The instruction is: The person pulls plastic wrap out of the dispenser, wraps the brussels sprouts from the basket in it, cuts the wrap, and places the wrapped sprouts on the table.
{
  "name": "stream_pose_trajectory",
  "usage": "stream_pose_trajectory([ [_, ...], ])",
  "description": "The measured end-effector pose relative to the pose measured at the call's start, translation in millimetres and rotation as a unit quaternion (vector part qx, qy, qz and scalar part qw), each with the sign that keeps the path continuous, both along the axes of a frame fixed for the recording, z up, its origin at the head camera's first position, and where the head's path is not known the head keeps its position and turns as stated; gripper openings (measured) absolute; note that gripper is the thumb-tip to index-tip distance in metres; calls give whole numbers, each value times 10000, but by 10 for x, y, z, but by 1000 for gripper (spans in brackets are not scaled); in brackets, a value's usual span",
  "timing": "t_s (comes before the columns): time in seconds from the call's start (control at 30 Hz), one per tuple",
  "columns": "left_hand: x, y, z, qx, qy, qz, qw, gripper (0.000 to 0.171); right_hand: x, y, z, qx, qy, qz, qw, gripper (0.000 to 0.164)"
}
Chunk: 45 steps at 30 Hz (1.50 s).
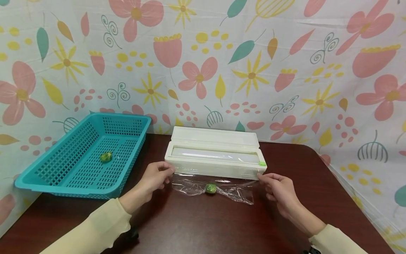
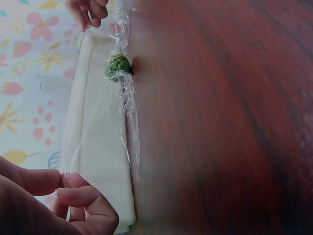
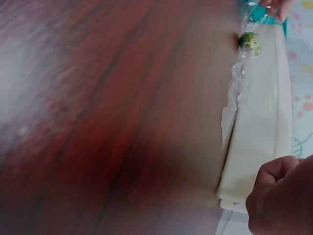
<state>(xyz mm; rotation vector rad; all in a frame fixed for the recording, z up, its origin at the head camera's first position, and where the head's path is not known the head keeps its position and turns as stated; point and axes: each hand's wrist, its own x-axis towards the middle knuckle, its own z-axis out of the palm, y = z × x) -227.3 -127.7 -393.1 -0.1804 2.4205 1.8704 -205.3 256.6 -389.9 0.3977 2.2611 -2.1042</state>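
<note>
My left hand [image 1: 155,176] pinches the left edge of a sheet of clear plastic wrap [image 1: 187,187] between thumb and fingers. At the other edge my right hand [image 1: 279,188] pinches the wrap by the front right corner of a white cling film dispenser [image 1: 215,169]. The dispenser's lid [image 1: 215,136] stands up, and a film roll [image 1: 215,155] lies inside. A small round green vegetable [image 1: 210,188] sits in the wrap just before the box, the film gathered on both sides of it. The left wrist view shows the wrap [image 2: 129,112] bunched tightly around it.
To the left stands a teal plastic basket [image 1: 131,155] with another small green piece [image 1: 106,157] in it. A bright green slider [image 1: 262,163] marks the dispenser's right end. Behind the dark wooden table [image 1: 203,229] hangs a flowered cloth [image 1: 203,70].
</note>
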Motion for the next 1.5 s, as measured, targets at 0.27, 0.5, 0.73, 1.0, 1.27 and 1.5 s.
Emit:
stream_pose_trajectory([
  [0.27, 35, -22, 1, -260, -27, -110, 9996, 10, 50, 59, -27, 247, -157, 209, 9994, 17],
  [0.5, 72, -39, -26, -398, -133, -313, 9986, 8, 93, 104, -78, 768, -253, 415, 9959, 18],
  [0.73, 94, -33, -35, -238, -237, -412, 9986, 7, 109, 128, -147, 1428, -202, 545, 9881, 24],
  [1.0, 106, -29, -52, -535, -356, -661, 9957, 4, 130, 147, -194, 2219, -383, 705, 9718, 25],
  [1.27, 56, -42, -99, -624, -330, -744, 9947, 4, 86, 132, -232, 2827, -327, 872, 9547, 22],
  [1.5, 38, -42, -113, -704, -218, -844, 9937, 17, 75, 144, -238, 3486, 133, 1139, 9302, 19],
])
